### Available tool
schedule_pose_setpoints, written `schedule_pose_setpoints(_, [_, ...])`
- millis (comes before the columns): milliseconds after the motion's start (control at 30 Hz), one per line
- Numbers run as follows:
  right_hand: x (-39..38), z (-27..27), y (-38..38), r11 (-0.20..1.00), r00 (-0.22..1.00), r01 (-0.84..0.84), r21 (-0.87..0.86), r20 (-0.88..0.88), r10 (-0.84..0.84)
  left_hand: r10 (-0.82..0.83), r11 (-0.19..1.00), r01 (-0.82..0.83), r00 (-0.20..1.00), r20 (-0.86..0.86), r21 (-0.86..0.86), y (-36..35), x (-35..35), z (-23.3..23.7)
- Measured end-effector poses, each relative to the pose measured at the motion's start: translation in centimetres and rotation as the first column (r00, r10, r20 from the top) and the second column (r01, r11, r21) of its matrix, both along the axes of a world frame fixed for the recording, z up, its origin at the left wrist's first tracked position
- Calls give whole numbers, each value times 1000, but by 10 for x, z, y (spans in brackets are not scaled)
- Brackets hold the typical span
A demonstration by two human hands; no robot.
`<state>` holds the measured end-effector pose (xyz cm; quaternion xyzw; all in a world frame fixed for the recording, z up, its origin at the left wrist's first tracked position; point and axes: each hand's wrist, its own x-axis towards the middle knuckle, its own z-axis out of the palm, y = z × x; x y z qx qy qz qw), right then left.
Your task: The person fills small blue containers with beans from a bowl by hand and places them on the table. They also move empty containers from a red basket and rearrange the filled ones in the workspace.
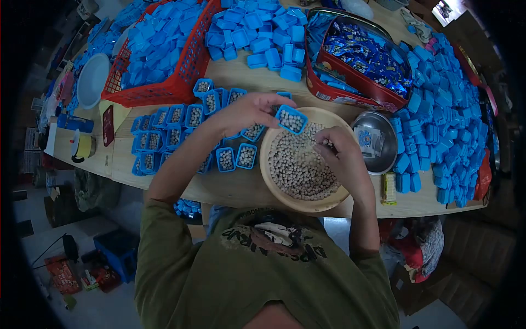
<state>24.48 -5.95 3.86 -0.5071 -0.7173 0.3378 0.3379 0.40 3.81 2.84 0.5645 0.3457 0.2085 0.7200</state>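
My left hand (pixel 256 112) pinches a small blue plastic box (pixel 291 120) by its left edge, over the back left rim of a wide tan basin (pixel 265 159). Small round beige balls fill the box, and many more of these balls (pixel 301 170) lie in the basin. Above the basin's right side, my right hand (pixel 337 145) is closed around a few of the same balls. Left of the basin stand several blue boxes (pixel 225 159) filled with balls, some partly hidden under my left forearm.
A red basket (pixel 159 94) and a loose pile of blue boxes (pixel 252 30) stand at the back. A red tin (pixel 350 90) holds blue packets. Right of the basin are a steel bowl (pixel 390 134) with sachets, a yellow packet (pixel 389 189) and stacked closed blue boxes (pixel 444 120).
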Motion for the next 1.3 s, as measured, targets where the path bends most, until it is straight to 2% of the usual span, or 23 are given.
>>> schedule_pose_setpoints(67, [8, -8, -3, 999, 999, -36, -17, 18, 36, 17, 1000, -16, 998, -65, 23, 21, -6, 6])
schedule_pose_setpoints(133, [15, -18, -7, 981, 976, -121, -151, 160, 145, 36, 999, -30, 991, -130, 44, 43, -7, 3])
schedule_pose_setpoints(200, [22, -45, -13, 978, 955, -159, -134, 232, 187, 98, 974, -18, 933, -345, 228, 64, -3, -11])
schedule_pose_setpoints(233, [22, -52, -15, 973, 927, -195, -121, 302, 223, 101, 973, -20, 933, -345, 230, 71, 0, -17])
schedule_pose_setpoints(267, [22, -52, -17, 973, 926, -196, -119, 303, 224, 68, 955, 59, 911, -407, 291, 77, 5, -23])
schedule_pose_setpoints(300, [20, -50, -19, 966, 891, -177, -190, 385, 239, 40, 928, 141, 882, -469, 344, 83, 10, -29])
schedule_pose_setpoints(333, [19, -47, -21, 955, 848, -148, -259, 463, 257, 39, 927, 143, 883, -468, 346, 88, 14, -34])
schedule_pose_setpoints(400, [18, -36, -24, 949, 843, -124, -291, 474, 255, 56, 633, 495, 737, -673, 595, 98, 21, -48])
schedule_pose_setpoints(467, [16, -32, -27, 942, 838, -103, -320, 483, 256, 23, 633, 511, 739, -673, 582, 108, 25, -80])
schedule_pose_setpoints(533, [14, -32, -31, 935, 780, -172, -309, 538, 321, -4, 632, 525, 739, -674, 571, 103, 27, -73])
schedule_pose_setpoints(600, [5, -33, -32, 926, 782, -170, -338, 525, 336, 93, 714, 335, 824, -558, 614, 88, 26, -65])
schedule_pose_setpoints(633, [0, -34, -31, 914, 784, -165, -370, 513, 350, 93, 712, 337, 824, -559, 616, 93, 21, -66])
schedule_pose_setpoints(700, [-12, -37, -30, 919, 777, -152, -363, 530, 338, 415, 519, 278, 745, -523, 808, 108, 4, -67])
schedule_pose_setpoints(733, [-16, -40, -30, 922, 768, -142, -360, 547, 332, 412, 519, 280, 746, -523, 808, 112, -2, -66])
schedule_pose_setpoints(800, [-20, -44, -30, 926, 765, -141, -349, 556, 326, 688, 543, 245, 419, -593, 803, 122, -17, -63])
schedule_pose_setpoints(867, [-21, -55, -27, 933, 760, -144, -331, 566, 318, 670, 549, 254, 436, -601, 796, 140, -29, -78])
schedule_pose_setpoints(933, [-19, -68, -24, 892, 802, -191, -409, 459, 382, 645, 555, 269, 459, -611, 787, 158, -39, -99])
schedule_pose_setpoints(1000, [-16, -60, -25, 880, 811, -208, -426, 428, 398, 568, 489, 285, 614, -549, 824, 165, -42, -110])
schedule_pose_setpoints(1067, [-12, -58, -24, 866, 820, -226, -447, 393, 417, 545, 547, 295, 585, -600, 784, 168, -42, -109])
schedule_pose_setpoints(1133, [-4, -63, -22, 871, 838, -324, -369, 316, 445, 519, 606, 300, 552, -652, 737, 159, -43, -89])
schedule_pose_setpoints(1167, [-1, -63, -21, 869, 838, -322, -377, 314, 447, 564, 588, 250, 555, -611, 769, 150, -46, -76])
schedule_pose_setpoints(1233, [4, -57, -18, 902, 925, -289, -321, 150, 349, 602, 573, 199, 556, -573, 795, 128, -44, -46])
schedule_pose_setpoints(1300, [8, -45, -14, 917, 939, -289, -274, 105, 327, 590, 514, 143, 657, -469, 846, 104, -41, -16])
